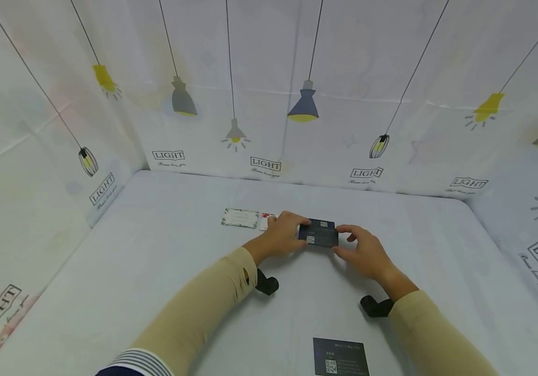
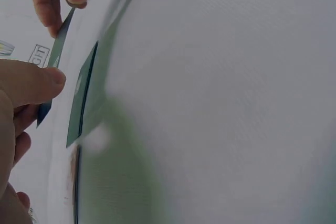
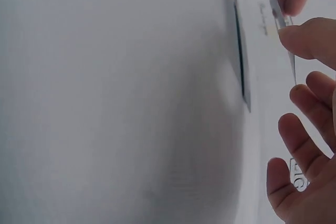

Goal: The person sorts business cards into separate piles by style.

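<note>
Toward the back of the table, both hands hold a dark business card (image 2: pixel 63 35) raised above the surface. My left hand (image 1: pixel 282 236) pinches its left end between thumb and fingers. At the other end, my right hand (image 1: pixel 365 253) grips the card with thumb and index finger, its other fingers spread loosely. Beneath it, another dark card (image 2: pixel 83 95) lies on the table; in the head view the two overlap. To the left lie a white card with a leafy border (image 1: pixel 241 218) and a red-and-white card (image 1: pixel 265 222), partly hidden by my left hand.
One more dark card (image 1: pixel 341 357) with a QR code lies at the table's near edge. The white-covered table (image 1: pixel 165 250) meets a cloth backdrop (image 1: pixel 269 136) printed with lamps, behind and at both sides. A black wrist mount (image 1: pixel 267 284) sticks out under the left sleeve.
</note>
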`<state>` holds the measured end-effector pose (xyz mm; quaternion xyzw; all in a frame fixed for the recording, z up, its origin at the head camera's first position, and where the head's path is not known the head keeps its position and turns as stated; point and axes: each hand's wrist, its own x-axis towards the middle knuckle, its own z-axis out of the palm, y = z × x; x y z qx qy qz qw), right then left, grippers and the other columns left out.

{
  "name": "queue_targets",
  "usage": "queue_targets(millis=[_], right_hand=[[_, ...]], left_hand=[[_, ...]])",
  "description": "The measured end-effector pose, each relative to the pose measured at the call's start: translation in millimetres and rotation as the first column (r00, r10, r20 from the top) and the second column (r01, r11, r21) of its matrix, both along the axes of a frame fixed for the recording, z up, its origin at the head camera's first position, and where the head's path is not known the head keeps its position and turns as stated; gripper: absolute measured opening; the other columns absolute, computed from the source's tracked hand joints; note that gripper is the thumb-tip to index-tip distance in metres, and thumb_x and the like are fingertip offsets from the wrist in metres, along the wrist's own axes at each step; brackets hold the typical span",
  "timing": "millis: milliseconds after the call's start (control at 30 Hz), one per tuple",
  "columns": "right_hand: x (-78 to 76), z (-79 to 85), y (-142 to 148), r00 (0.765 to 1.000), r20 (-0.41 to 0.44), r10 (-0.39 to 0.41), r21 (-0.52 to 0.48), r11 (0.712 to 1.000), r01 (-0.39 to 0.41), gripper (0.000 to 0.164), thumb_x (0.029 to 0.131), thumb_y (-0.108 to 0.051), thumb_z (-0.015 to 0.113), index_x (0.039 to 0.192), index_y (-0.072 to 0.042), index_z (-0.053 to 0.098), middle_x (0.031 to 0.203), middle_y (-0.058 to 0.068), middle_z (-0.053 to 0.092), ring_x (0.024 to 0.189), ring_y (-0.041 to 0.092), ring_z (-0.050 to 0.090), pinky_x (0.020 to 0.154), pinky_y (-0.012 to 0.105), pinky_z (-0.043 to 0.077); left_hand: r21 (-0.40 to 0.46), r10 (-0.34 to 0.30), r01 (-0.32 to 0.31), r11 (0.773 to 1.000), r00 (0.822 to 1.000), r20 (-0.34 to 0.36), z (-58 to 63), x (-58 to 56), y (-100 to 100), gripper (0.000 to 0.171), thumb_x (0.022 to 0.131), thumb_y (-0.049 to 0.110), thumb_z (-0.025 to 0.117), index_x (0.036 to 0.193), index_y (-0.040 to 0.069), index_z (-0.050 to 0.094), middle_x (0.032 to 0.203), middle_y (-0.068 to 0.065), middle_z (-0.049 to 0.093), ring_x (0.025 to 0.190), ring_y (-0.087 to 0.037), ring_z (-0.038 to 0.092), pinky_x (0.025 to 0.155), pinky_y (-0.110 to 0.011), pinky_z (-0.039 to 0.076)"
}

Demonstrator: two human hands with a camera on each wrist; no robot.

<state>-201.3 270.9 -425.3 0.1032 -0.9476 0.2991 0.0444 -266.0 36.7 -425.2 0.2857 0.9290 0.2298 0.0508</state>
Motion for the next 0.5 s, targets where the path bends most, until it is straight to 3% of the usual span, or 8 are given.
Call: queue_targets(millis=[267,500], right_hand=[[-16.8,-11.0,8,0.998,0.059,-0.033,-0.012,0.999,0.034,0.052,0.092,-0.024,0.072,0.137,-0.004,0.055,0.12,0.019,0.062,0.101,0.034,0.058,0.081,0.047,0.046],[-29.3,-15.0,7,0.991,0.129,-0.043,0.007,0.999,0.042,0.052,0.093,-0.024,0.07,0.139,-0.005,0.054,0.095,0.012,0.064,0.083,0.026,0.057,0.075,0.041,0.045]], left_hand=[[-0.035,0.045,-0.045,0.998,0.999,0.002,-2.2,-12.9,14,0.05,0.092,0.035,0.072,0.139,0.025,0.06,0.138,0.006,0.058,0.132,-0.018,0.039,0.094,-0.046,0.026],[-0.048,0.077,-0.075,0.996,0.997,0.029,-9.5,-18.9,19,0.049,0.094,0.035,0.07,0.141,0.025,0.058,0.139,0.006,0.057,0.134,-0.019,0.037,0.099,-0.049,0.024]])
